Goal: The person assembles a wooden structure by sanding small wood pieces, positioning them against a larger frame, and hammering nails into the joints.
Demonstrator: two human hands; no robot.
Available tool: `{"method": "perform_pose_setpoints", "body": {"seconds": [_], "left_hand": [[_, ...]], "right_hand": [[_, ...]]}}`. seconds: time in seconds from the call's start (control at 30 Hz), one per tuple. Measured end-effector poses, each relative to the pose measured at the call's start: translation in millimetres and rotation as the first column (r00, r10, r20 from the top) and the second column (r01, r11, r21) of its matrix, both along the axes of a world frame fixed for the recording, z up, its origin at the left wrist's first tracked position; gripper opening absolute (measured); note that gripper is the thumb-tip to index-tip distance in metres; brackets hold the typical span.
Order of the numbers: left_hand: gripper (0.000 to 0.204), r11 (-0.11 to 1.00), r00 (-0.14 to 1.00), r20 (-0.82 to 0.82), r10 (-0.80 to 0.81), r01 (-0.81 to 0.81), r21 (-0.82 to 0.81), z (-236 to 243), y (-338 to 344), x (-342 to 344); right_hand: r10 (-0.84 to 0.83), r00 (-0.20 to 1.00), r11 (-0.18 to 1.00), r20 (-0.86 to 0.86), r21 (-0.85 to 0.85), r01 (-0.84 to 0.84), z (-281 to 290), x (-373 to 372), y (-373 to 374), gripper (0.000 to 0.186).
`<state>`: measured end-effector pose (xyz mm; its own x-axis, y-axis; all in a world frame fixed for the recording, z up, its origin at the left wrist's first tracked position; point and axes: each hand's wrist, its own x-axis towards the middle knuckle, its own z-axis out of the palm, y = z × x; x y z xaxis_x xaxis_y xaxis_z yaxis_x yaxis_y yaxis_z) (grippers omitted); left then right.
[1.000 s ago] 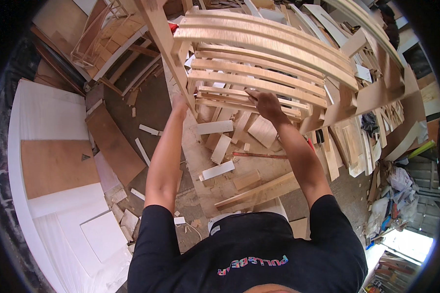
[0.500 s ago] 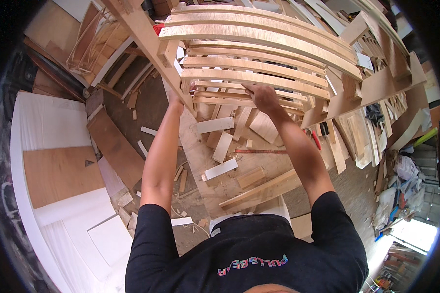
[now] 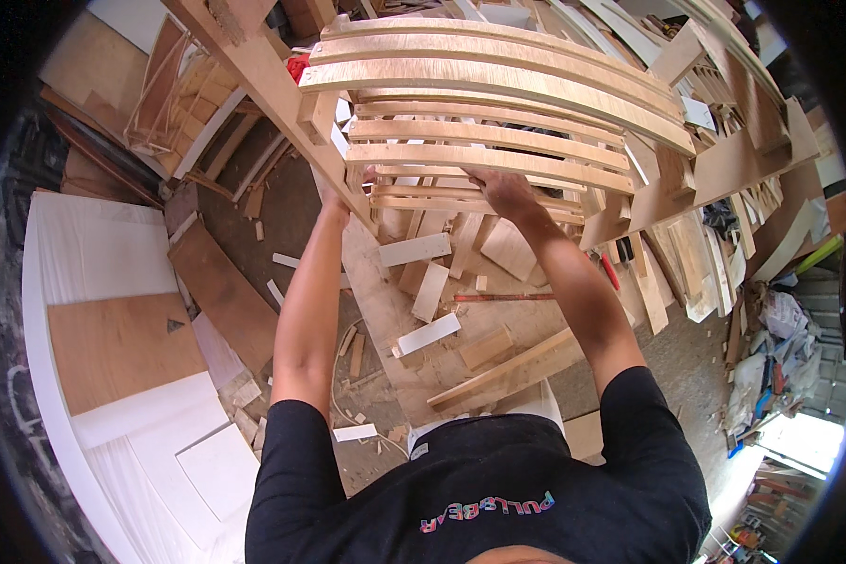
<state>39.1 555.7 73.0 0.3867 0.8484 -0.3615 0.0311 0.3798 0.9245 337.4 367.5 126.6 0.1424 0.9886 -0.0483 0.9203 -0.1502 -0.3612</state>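
A pale wooden slatted frame (image 3: 498, 73), with curved slats between broad side pieces, stands tilted over the work surface in front of me. My left hand (image 3: 335, 201) is at its left side rail (image 3: 296, 122); the rail covers most of the fingers, and a bit of them shows past its inner edge. Farther right, my right hand (image 3: 508, 194) grips a lower slat (image 3: 423, 173), fingers curled over it and its thumb side hidden. Both arms reach forward, elbows nearly straight.
Wood offcuts (image 3: 427, 335) and a long board (image 3: 508, 371) lie on the plywood work surface (image 3: 371, 282) below the frame. White panels (image 3: 150, 414) stand at the left. Wood scraps litter the floor; plastic bags (image 3: 782, 320) are piled at the right.
The whole view has shifted slightly, so the frame's lower slats and the floor pieces sit a little lower. Both hands stay at the same parts of the frame.
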Motion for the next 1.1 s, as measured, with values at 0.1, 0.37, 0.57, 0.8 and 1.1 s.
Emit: {"method": "perform_pose_setpoints", "body": {"seconds": [0.1, 0.37, 0.57, 0.8, 1.1], "left_hand": [[0.044, 0.996, 0.998, 0.028, 0.047, -0.049, 0.072, -38, 23, -24], [0.043, 1.0, 0.991, 0.135, 0.002, 0.003, -0.031, -31, 35, -2], [0.038, 1.0, 0.996, 0.083, 0.013, -0.013, -0.003, -25, 34, 3], [0.033, 0.999, 0.999, 0.021, 0.042, -0.043, 0.029, -16, 29, 4], [0.026, 0.996, 0.989, -0.128, 0.076, -0.069, 0.057, -14, 18, 0]], "right_hand": [[0.038, 0.999, 0.999, -0.02, -0.002, -0.038, 14, -15, 6, 0.039], [0.053, 0.994, 0.984, -0.093, 0.174, -0.036, -5, -7, -3, 0.037], [0.04, 0.998, 0.978, -0.057, 0.207, -0.028, -4, -10, -6, 0.036], [0.035, 0.999, 0.981, 0.001, 0.193, -0.035, -8, -10, -5, 0.036], [-0.071, 0.986, 0.957, 0.151, 0.288, 0.025, 22, -28, -28, 0.038]]}}
